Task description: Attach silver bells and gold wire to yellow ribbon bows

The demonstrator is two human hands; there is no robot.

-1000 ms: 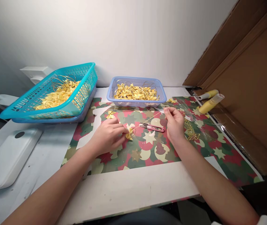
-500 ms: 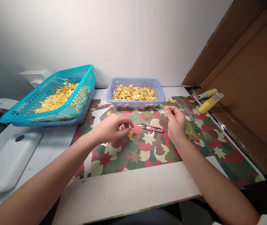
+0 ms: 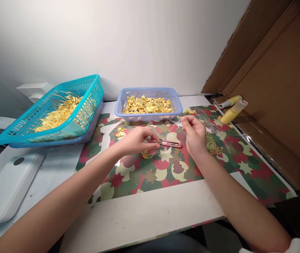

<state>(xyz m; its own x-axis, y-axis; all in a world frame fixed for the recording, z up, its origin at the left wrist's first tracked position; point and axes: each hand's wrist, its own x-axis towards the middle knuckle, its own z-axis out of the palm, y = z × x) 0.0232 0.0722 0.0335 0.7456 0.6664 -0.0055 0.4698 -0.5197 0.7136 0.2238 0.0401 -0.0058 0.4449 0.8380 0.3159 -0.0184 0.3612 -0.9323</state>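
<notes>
My right hand pinches a thin gold cord between thumb and forefinger. The cord slants down and left toward the fingertips of my left hand. Those fingertips come close together at the blade end of a pair of pink thread snips. Whether they hold the cord or touch the blades is hidden. Partly covered by my left hand, a yellow ribbon bow lies on the patterned sheet.
A lilac basket of gold bows stands at the back. At left, a turquoise basket holds yellow ribbon pieces. A white device lies nearer. Yellow rolls and a cord tangle are right, beside a cardboard wall.
My left hand has moved right from beside the bow to the snips' blade end, now covering part of the bow. My right hand still pinches the cord.
</notes>
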